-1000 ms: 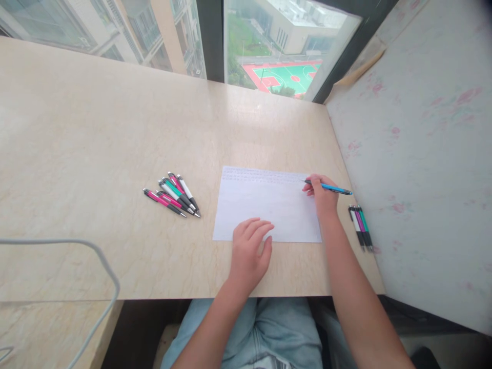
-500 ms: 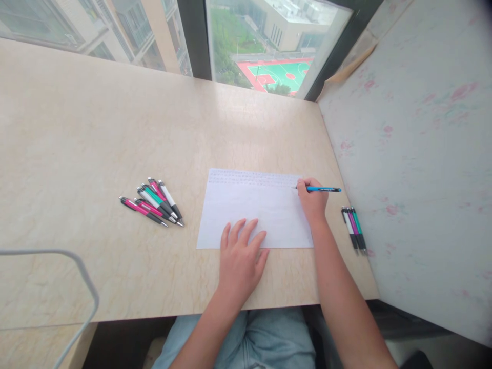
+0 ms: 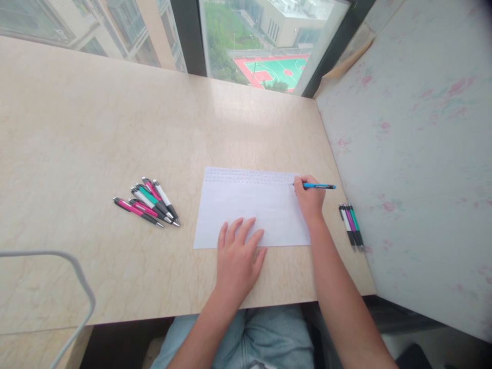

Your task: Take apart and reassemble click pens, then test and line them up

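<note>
A white sheet of paper (image 3: 246, 205) lies on the pale marbled desktop, with several lines of small handwriting along its top edge. My right hand (image 3: 310, 201) rests at the sheet's right side, fingers closed round a blue pen (image 3: 320, 186). The pen's tip meets the paper near the right end of the lowest written line, and its back end points right. My left hand (image 3: 239, 256) lies flat with fingers spread across the sheet's lower edge, holding nothing. What the writing says is too small to read.
Several pink, green and white click pens (image 3: 148, 202) lie in a loose pile to the left. More pens (image 3: 351, 226) lie side by side near the floral wall (image 3: 415, 169). A grey cable (image 3: 82, 279) curves at the lower left; a window (image 3: 265, 46) stands behind the desk (image 3: 154, 128).
The whole view has shifted slightly, so everything sits a little further left. Both hands keep their places on the paper, and the pen stays in my right hand.
</note>
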Demonstrator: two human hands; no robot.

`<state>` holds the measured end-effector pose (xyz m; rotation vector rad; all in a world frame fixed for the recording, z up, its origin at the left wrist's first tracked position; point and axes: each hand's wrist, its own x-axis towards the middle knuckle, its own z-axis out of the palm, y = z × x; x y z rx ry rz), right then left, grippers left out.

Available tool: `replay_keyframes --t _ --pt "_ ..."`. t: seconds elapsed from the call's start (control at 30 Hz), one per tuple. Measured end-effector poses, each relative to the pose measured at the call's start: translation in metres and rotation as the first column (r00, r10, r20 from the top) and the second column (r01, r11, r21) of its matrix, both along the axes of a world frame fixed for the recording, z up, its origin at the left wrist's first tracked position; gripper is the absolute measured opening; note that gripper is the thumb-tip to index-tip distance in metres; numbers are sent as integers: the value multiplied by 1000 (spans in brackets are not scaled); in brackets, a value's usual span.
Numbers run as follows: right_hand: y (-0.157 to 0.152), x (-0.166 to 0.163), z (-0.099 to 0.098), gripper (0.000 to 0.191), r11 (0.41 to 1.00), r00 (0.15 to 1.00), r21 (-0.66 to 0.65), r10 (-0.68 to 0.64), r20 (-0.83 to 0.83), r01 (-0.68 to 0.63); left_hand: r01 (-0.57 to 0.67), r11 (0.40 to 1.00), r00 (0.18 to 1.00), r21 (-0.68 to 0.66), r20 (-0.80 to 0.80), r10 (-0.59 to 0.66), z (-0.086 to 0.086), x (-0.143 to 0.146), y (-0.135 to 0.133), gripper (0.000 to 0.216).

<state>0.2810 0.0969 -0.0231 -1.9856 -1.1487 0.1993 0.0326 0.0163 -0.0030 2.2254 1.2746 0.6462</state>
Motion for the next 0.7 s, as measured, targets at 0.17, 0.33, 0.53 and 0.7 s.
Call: replay_keyframes --t 0.17,0.33,0.53,0.7 --pt "1 -1 0 28 1000 999 -6 -17 47 18 -5 1000 1000 -17 -8 5 0 0 0 33" --pt "1 0 -1 26 1000 998 28 -14 57 13 3 1000 1000 -12 -22 -4 0 0 -1 33" --pt "0 0 -2 27 999 998 8 -32 62 31 9 1000 998 7 -58 -9 0 0 -1 31" --pt "2 0 -1 27 998 994 5 -58 87 58 6 1000 994 17 -105 -4 4 1 0 29"
